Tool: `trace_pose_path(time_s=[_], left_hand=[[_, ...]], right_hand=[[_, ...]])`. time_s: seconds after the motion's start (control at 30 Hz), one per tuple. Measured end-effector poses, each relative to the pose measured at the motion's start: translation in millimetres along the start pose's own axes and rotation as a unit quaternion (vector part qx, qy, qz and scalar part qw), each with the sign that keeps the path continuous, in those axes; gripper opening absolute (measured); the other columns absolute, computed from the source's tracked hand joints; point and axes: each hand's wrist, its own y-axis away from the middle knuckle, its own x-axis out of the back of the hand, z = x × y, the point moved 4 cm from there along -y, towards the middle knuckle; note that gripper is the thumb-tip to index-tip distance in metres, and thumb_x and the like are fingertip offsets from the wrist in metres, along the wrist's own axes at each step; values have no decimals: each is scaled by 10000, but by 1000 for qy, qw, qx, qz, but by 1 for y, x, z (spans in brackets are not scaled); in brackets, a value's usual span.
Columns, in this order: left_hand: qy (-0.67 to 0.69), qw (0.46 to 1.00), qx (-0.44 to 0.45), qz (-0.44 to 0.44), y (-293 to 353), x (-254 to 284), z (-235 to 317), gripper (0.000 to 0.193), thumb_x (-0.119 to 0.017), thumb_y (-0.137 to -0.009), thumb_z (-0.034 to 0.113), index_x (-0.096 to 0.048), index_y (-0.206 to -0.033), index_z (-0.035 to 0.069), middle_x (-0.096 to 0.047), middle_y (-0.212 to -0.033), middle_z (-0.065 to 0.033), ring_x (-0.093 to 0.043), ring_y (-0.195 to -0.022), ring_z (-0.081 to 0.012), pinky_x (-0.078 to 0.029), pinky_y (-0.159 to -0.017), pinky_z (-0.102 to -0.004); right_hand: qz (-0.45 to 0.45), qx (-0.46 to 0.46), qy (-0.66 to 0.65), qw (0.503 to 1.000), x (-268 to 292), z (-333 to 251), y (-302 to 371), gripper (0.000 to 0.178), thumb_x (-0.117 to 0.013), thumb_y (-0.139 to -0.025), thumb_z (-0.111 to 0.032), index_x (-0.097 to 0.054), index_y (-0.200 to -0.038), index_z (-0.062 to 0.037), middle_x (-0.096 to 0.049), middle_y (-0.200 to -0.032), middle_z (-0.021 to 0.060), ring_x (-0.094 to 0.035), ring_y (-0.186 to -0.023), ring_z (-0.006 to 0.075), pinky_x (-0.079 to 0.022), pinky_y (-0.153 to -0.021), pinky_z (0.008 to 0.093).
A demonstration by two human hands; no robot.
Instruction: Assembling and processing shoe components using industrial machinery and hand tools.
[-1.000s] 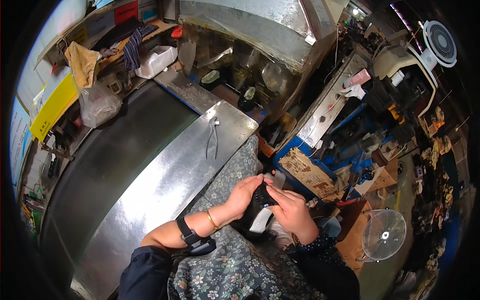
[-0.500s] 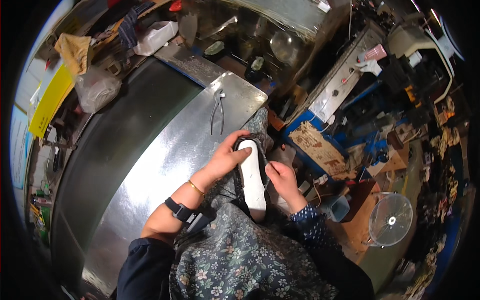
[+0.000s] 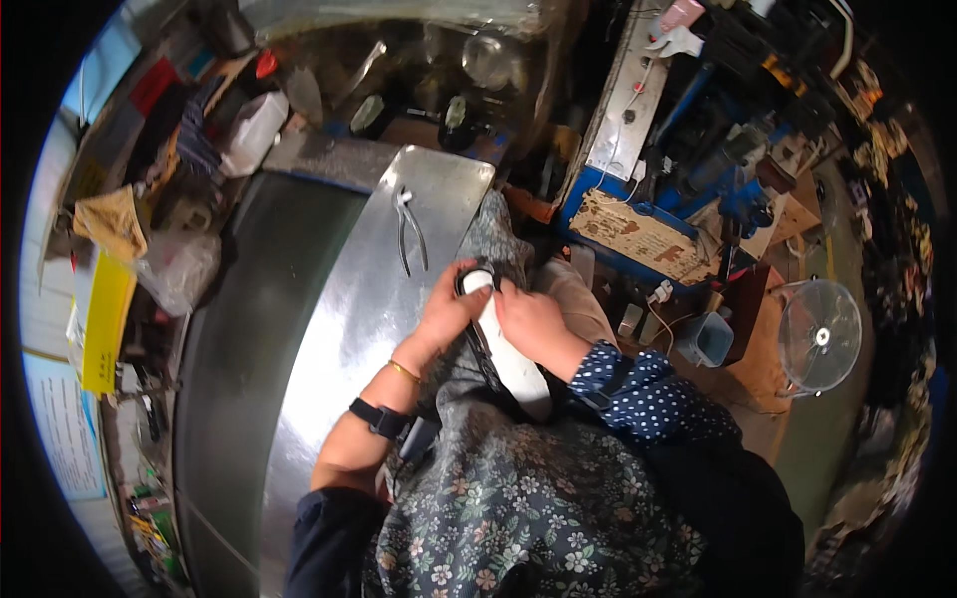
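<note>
The white shoe-shaped form [image 3: 513,364] lies over the person's lap, with its far end between the two hands and its near end clear of both. The left hand [image 3: 449,311] is at its left side and the right hand [image 3: 535,324] at its right; both touch it up near the far tip.

Its pale face is turned up, and its long axis runs from the far tip, ahead and slightly left, back to the wider near end, which points toward the person and to the right. A dark covering [image 3: 478,344] edges it along the left side and around the tip.

The left hand is grasping the far end, thumb laid on the white face and fingers curled around the dark rim. The right hand is clenched on the covering's edge beside the tip, its fingers bent and bunched; the exact pinch is too small to make out.

The bare left forearm rises from the lower left, with a gold bracelet [image 3: 402,372] and a black strap [image 3: 376,417]. The right forearm slants in from the lower right in a dotted sleeve [image 3: 643,404]. Pliers [image 3: 410,231] lie on the metal tabletop [image 3: 344,334], ahead and left of the hands, handles toward the person
</note>
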Motion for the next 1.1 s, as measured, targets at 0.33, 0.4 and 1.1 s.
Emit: trace_pose_path(time_s=[0.33, 0.4, 1.1], left_hand=[[-368, 889, 2, 271, 52, -5, 11, 442, -395, -1057, 309, -631, -1168, -48, -686, -1122, -284, -667, -1049, -414, -530, -907, -448], [-592, 781, 63, 191, 51, -9, 42, 410, -390, -1054, 312, -630, -958, -7, -697, -838, -264, -680, -780, -456, -549, -692, -511], [160, 984, -71, 33, 63, -53, 43, 514, -612, -992, 307, -509, -1404, 18, -629, -1319, -89, -604, -1188, -238, -461, -1022, -374]], right_hand=[[-103, -141, -477, 861, -24, -17, 18, 721, -435, -1068, -354, -82, -1565, 32, -337, -1515, 346, -425, -1377, 442, -359, -1128, 414], [-40, -139, -341, 929, -15, -32, 20, 748, -424, -1046, -421, -102, -1560, 16, -345, -1491, 377, -501, -1264, 507, -448, -1036, 482], [24, -84, -715, 694, 103, 76, 25, 894, -726, -747, 64, -332, -1546, -7, -472, -1493, 102, -497, -1309, 170, -382, -1096, 300]])
